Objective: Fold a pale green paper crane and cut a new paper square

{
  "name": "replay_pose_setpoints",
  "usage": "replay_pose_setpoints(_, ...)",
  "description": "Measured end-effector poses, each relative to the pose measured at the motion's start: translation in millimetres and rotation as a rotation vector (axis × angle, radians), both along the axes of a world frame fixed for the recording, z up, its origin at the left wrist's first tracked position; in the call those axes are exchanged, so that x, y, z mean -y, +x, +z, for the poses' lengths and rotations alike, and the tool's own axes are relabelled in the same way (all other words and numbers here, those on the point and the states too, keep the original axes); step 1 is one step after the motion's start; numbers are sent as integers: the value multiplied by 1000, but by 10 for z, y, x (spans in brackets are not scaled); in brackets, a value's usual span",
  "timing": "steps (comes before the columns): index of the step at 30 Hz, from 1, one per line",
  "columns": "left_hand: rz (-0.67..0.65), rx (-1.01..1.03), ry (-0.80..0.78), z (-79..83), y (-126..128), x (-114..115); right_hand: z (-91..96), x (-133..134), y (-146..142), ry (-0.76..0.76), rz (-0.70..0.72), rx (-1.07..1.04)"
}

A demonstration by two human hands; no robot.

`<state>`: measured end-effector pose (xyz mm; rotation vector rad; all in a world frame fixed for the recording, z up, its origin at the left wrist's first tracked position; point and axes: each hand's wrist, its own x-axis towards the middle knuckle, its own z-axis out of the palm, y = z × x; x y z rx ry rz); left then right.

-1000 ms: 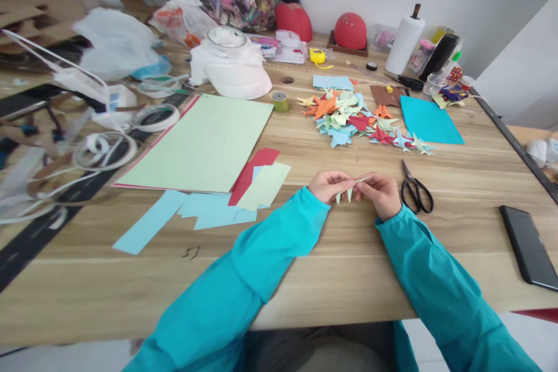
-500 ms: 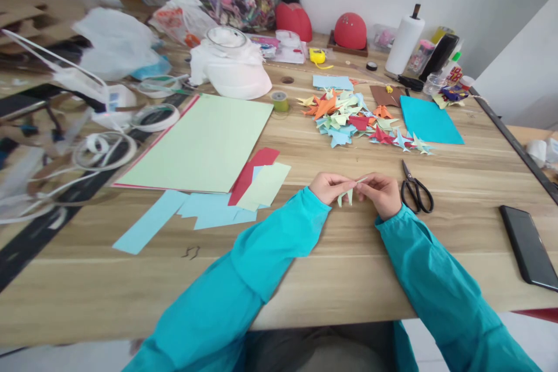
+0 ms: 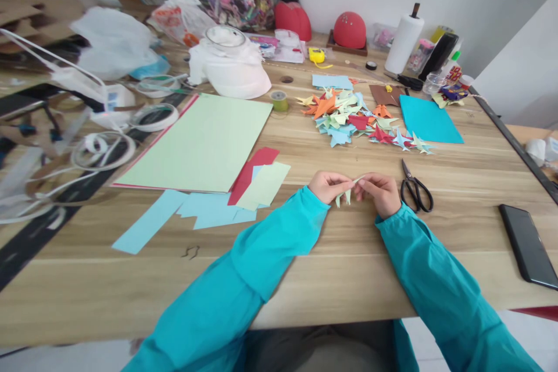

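Between my two hands is a small folded pale-green paper figure (image 3: 347,196), two narrow points hanging down from it. My left hand (image 3: 330,186) pinches it on one side, thumb against fingers. On the other side my right hand (image 3: 378,190) pinches a thin tip of the same paper. My fingers cover much of its shape. Black-handled scissors (image 3: 416,188) lie just right of my right hand. Beyond my hands is a heap of folded paper figures (image 3: 342,119) in orange, green, blue and red.
Left of my hands lie cut paper strips (image 3: 150,221) and a stack of large green sheets (image 3: 200,142). A turquoise sheet (image 3: 431,119) rests at the back right, a black phone (image 3: 528,244) at the right. White cables (image 3: 104,151) clutter the far left. A thread spool (image 3: 279,101) stands behind.
Both hands keep their pinch on the paper figure. Its hanging points have shifted very slightly left, and the right fingertips sit a little differently on the tip.
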<state>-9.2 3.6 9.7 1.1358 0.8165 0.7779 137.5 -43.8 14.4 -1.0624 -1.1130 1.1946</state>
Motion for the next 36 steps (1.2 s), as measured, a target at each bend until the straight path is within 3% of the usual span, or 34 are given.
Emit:
replay_pose_setpoints(4,12,8,11,-6,0,3,15,-3,-7,32,10,18)
replay_pose_setpoints(12,-12,42,-106,-17,0,-8,38,-18,-3,67,-99,62)
replay_pose_setpoints(36,14,4,-76,36,-7,16,71,-9,-7,32,-13,74)
